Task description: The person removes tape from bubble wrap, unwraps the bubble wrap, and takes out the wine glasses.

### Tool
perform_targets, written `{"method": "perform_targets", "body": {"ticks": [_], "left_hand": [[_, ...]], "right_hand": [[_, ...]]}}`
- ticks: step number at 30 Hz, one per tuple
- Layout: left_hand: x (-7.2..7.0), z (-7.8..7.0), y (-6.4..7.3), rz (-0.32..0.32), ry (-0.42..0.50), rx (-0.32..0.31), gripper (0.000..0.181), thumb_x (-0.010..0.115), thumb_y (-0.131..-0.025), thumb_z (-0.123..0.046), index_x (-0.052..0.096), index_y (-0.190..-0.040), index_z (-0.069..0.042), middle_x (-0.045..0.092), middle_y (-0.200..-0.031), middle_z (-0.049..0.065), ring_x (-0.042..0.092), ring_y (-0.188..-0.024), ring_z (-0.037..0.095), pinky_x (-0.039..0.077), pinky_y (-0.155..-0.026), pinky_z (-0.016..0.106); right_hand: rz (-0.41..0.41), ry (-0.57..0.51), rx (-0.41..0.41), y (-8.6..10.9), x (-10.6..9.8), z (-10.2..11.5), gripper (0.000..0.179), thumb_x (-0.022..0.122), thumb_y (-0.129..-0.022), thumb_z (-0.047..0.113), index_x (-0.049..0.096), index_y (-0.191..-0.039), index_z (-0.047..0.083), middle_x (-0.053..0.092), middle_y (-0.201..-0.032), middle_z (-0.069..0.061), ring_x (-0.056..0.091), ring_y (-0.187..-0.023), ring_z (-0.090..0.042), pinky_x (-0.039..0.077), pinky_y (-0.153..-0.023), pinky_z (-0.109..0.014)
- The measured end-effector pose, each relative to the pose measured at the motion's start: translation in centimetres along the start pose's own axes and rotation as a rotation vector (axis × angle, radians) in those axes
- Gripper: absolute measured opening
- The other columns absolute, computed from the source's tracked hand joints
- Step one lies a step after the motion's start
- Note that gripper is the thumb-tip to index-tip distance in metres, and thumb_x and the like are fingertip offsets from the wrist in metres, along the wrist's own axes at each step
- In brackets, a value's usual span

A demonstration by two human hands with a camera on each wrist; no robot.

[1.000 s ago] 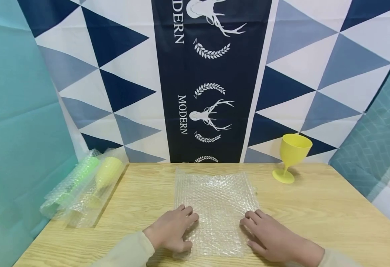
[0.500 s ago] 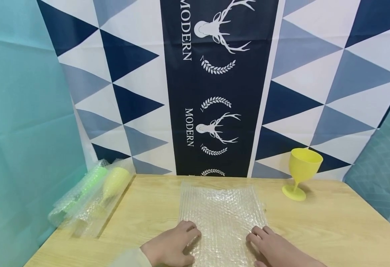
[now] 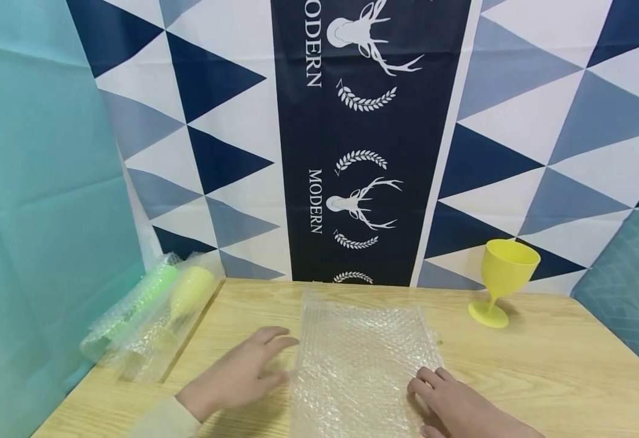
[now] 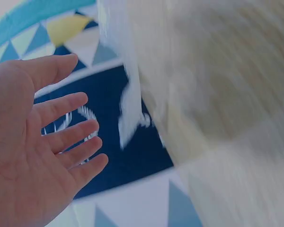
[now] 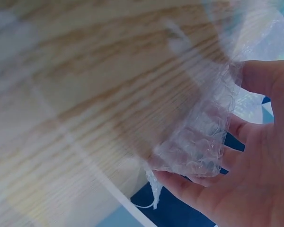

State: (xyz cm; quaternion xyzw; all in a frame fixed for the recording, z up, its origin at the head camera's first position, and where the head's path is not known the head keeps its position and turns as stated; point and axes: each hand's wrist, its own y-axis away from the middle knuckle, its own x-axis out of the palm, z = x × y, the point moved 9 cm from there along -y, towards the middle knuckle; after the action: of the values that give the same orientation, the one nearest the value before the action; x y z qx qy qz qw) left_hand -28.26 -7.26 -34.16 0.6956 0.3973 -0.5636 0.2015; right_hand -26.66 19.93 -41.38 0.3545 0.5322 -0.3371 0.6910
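Observation:
A flat piece of clear bubble wrap (image 3: 363, 365) lies on the wooden table in front of me. My left hand (image 3: 242, 368) is off its left edge, with fingers spread and nothing held; the left wrist view shows the bare palm. At the right edge, my right hand (image 3: 453, 404) rests with relaxed fingers on the wrap. In the right wrist view, the wrap's edge (image 5: 194, 146) lies against the fingers, and the thumb (image 5: 260, 75) touches its upper corner. Behind, to the right, a yellow plastic goblet (image 3: 507, 267) stands upright.
At the table's left edge lie a green cup (image 3: 155, 292) and a pale yellow goblet (image 3: 192, 292), each in bubble wrap. A patterned cloth (image 3: 231, 140) hangs behind the wooden table (image 3: 560, 365), with teal cloth (image 3: 51, 213) along the left side.
My left hand has come off the bubble wrap and moved left, its fingers spreading. The right hand stays at the right edge. The head view has shifted slightly.

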Motion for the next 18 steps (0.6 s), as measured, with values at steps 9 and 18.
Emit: {"method": "perform_targets", "body": {"ticks": [9, 18], "left_hand": [[-4.4, 9.0, 2.2, -0.138, -0.08, -0.198, 0.045, 0.066, -0.089, -0.026, 0.056, -0.129, -0.007, 0.049, -0.137, 0.026, 0.051, -0.122, 0.045, 0.046, -0.098, 0.059], [-7.5, 16.1, 5.9, -0.252, -0.226, -0.434, 0.046, 0.065, -0.089, -0.026, 0.057, -0.126, -0.001, 0.051, -0.129, 0.033, 0.05, -0.116, 0.054, 0.045, -0.09, 0.063]], "right_hand": [[-0.036, -0.033, -0.043, 0.0, 0.1, -0.5, 0.039, 0.069, -0.083, 0.047, 0.057, -0.11, 0.022, 0.054, -0.103, 0.008, 0.042, -0.081, -0.003, 0.047, -0.068, -0.025], [-0.095, -0.021, -0.143, -0.2, 0.5, -0.5, 0.045, 0.061, -0.083, 0.06, 0.057, -0.106, 0.022, 0.054, -0.102, 0.005, 0.041, -0.081, -0.001, 0.045, -0.065, -0.023]]}}
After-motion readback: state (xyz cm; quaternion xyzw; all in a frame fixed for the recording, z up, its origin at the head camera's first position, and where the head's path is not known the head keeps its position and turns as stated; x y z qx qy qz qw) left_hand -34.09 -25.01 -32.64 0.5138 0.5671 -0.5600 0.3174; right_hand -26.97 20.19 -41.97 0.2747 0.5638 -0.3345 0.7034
